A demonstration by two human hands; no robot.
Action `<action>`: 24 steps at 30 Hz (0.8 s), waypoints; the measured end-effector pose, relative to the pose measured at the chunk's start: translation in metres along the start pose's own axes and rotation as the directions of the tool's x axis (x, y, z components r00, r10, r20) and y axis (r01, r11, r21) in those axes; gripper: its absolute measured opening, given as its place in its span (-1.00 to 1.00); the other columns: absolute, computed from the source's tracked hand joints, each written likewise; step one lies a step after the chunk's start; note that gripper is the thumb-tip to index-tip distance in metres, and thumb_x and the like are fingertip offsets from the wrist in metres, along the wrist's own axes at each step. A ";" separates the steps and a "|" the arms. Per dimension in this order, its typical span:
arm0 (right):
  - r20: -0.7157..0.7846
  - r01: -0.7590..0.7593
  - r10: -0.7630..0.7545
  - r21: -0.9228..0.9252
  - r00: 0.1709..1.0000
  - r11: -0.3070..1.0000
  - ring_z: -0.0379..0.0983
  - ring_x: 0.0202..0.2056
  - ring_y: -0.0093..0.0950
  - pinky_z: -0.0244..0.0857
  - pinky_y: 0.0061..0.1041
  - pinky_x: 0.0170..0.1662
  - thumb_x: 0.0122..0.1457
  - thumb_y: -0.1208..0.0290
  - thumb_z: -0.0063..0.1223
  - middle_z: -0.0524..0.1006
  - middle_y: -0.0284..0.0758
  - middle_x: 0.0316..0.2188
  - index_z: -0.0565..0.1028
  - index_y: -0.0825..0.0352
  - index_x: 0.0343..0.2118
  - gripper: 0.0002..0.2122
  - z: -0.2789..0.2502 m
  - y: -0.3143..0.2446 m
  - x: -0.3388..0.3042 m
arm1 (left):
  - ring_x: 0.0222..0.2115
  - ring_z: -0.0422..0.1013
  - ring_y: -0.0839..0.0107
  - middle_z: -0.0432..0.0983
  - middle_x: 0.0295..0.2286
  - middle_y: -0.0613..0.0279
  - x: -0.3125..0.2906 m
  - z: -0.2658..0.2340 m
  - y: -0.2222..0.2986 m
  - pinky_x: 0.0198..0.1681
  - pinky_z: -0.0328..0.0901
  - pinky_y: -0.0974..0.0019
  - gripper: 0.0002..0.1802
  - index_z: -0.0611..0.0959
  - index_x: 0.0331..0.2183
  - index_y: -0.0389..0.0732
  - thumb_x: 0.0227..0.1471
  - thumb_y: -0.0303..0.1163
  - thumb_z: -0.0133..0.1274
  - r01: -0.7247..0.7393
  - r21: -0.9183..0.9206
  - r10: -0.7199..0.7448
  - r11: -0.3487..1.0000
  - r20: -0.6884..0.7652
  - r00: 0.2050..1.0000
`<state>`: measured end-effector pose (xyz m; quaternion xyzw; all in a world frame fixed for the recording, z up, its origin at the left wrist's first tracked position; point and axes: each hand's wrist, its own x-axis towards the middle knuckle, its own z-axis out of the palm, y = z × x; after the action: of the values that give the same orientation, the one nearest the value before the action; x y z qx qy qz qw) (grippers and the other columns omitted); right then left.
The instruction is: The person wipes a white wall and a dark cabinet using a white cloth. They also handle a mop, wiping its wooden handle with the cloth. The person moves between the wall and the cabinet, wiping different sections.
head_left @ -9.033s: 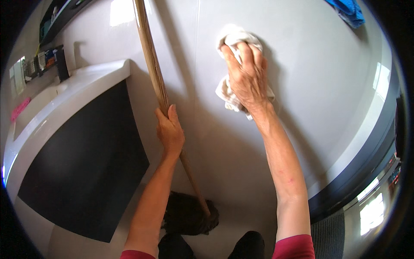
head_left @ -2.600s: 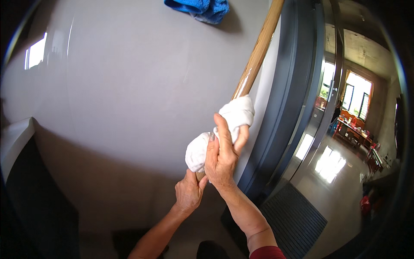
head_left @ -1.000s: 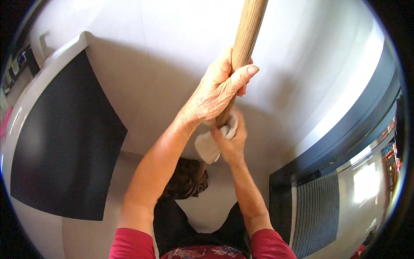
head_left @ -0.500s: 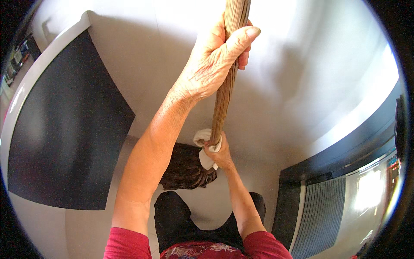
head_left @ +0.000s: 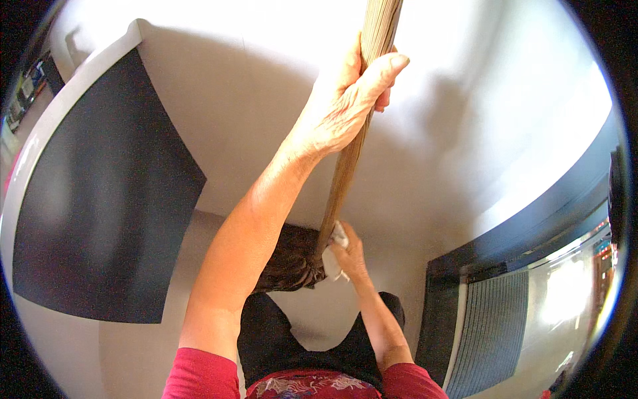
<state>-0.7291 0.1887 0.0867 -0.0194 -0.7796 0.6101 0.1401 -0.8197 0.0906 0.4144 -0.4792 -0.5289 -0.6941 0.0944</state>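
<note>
A mop's weathered wooden handle [head_left: 347, 166] leans through the middle of the view. My left hand [head_left: 344, 110] is closed around its upper part, thumb lying along the wood. Low down, the dark brown mop head [head_left: 289, 263] rests near the floor between my feet and the wall, partly covered by my left forearm. A white cloth [head_left: 335, 263] is bunched in my right hand [head_left: 352, 256], just right of the handle's lower end. Whether the cloth still touches the wood there, I cannot tell.
A large dark panel [head_left: 106, 186] with a pale rim stands on the left. A pale wall [head_left: 266, 120] rises ahead, brightly lit at the top. To the right are a dark frame [head_left: 442, 299] and a grey ribbed mat [head_left: 492, 332].
My right hand has moved down and slightly right with the cloth, which was wrapped around the handle before. The handle's top and my left hand have shifted a little right.
</note>
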 end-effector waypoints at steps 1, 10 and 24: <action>-0.035 0.025 -0.022 0.084 0.999 0.996 0.33 -0.04 -0.32 0.16 -0.40 0.04 -0.06 0.55 0.03 0.40 -0.19 -0.06 0.28 0.30 0.06 -0.48 -0.015 -0.052 0.007 | -0.62 0.24 0.64 0.30 -0.60 0.42 0.002 0.005 0.004 -0.53 0.19 0.52 -0.65 0.41 -0.26 -0.23 0.12 -0.11 -0.05 0.026 -0.002 -0.026 1.000 0.004 1.000; -0.330 0.571 -0.482 0.269 0.811 0.776 -0.10 0.22 -0.17 -0.24 -0.24 0.24 0.10 0.42 -0.12 -0.01 -0.02 0.19 -0.12 0.38 0.23 -0.35 -0.038 -0.240 0.036 | -0.48 0.23 0.63 0.27 -0.52 0.41 -0.001 0.035 0.034 -0.37 0.21 0.49 -0.68 0.39 -0.23 -0.22 0.15 -0.15 -0.08 0.186 -0.002 -0.185 0.983 0.100 0.978; -0.505 0.670 -0.629 -0.127 0.591 0.732 0.31 -0.06 -0.44 0.18 -0.45 -0.01 0.22 0.28 -0.09 0.33 -0.21 -0.05 0.24 0.48 0.01 -0.59 -0.079 -0.297 0.000 | -0.26 0.22 0.35 0.22 -0.27 0.08 -0.021 0.050 0.045 -0.11 0.16 0.19 0.00 -0.15 0.14 -0.10 -0.13 -0.02 0.10 0.121 -0.346 -0.061 0.931 0.180 0.982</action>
<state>-0.6680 0.1873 0.3879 0.1087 -0.6409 0.5171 0.5568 -0.7519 0.1052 0.4261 -0.5194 -0.4226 -0.7394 -0.0703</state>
